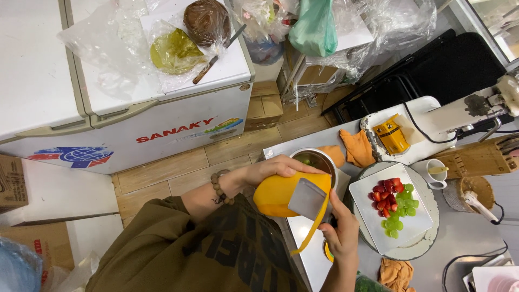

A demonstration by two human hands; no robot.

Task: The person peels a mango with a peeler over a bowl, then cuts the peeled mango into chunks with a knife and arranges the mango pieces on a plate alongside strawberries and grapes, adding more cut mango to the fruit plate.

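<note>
My left hand [270, 168], a bead bracelet on its wrist, grips a yellow mango [275, 197] from above, over the counter's edge. My right hand [340, 235] holds a wide metal blade [307, 199] flat against the mango's skin. A strip of yellow peel [309, 238] hangs down from the cut. Just behind the mango stands a metal bowl [319, 158] with scraps in it.
A white square plate [365, 208] with red strawberry pieces and green grapes rests on a round grey tray [427, 197]. Orange cloths [357, 147], a yellow tool [391, 136], a white cup [435, 172] and cables lie around. A white chest freezer [162, 119] stands opposite.
</note>
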